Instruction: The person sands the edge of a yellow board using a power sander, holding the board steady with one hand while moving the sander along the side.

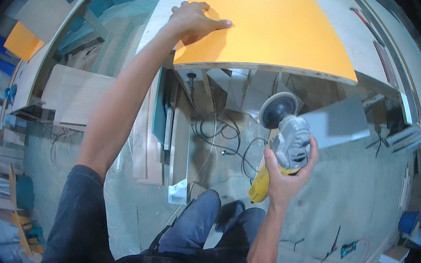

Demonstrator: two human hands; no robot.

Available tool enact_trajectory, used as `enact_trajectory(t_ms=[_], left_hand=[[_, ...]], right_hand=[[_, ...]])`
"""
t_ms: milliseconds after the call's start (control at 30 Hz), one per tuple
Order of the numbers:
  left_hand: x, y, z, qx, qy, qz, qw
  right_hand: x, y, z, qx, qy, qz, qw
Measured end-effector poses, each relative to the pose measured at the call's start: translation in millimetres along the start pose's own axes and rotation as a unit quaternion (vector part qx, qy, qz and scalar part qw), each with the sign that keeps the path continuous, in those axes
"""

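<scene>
The left hand [194,21] lies flat and released on the far-left corner of the orange panel [269,24], fingers spread, pressing it down without gripping. The right hand [286,174] is clenched round the grey-and-yellow sander [284,142], held in the air near the body, below the panel's near edge [264,70]. Its round pad [278,110] faces that edge but stands apart from it, touching nothing. The edge shows bare plywood, pale and unfinished along its visible length; whether any of it has been smoothed cannot be told. By the look of it, the sanding is barely begun or paused, with the whole edge left to work. Cables [220,138] trail on the floor [358,200] beneath.
</scene>
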State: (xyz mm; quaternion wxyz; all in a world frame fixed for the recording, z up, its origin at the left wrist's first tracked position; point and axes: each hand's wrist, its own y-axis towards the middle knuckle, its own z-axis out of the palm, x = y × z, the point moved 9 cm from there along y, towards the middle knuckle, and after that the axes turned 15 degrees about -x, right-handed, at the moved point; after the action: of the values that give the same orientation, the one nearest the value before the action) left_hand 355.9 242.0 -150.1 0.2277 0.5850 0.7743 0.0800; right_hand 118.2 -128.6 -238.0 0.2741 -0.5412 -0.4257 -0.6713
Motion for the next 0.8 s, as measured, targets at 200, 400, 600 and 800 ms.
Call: enact_trajectory(t_ms=[200, 400, 600, 800], left_hand=[[11, -5, -14, -0.047, -0.067, 0.094, 0.992], [26, -12, -25, -0.067, -0.124, 0.161, 0.977], [35, -13, -18, -0.054, -0.121, 0.142, 0.981], [49, -17, -12, -0.069, -0.214, 0.187, 0.956]], right_hand=[[17, -14, 32, 0.033, -0.016, -0.189, 0.981], [17, -30, 70, 0.07, 0.055, -0.27, 0.959], [3, -52, 91, 0.067, 0.074, -0.337, 0.936], [23, -73, 130, 0.088, 0.08, -0.343, 0.932]])
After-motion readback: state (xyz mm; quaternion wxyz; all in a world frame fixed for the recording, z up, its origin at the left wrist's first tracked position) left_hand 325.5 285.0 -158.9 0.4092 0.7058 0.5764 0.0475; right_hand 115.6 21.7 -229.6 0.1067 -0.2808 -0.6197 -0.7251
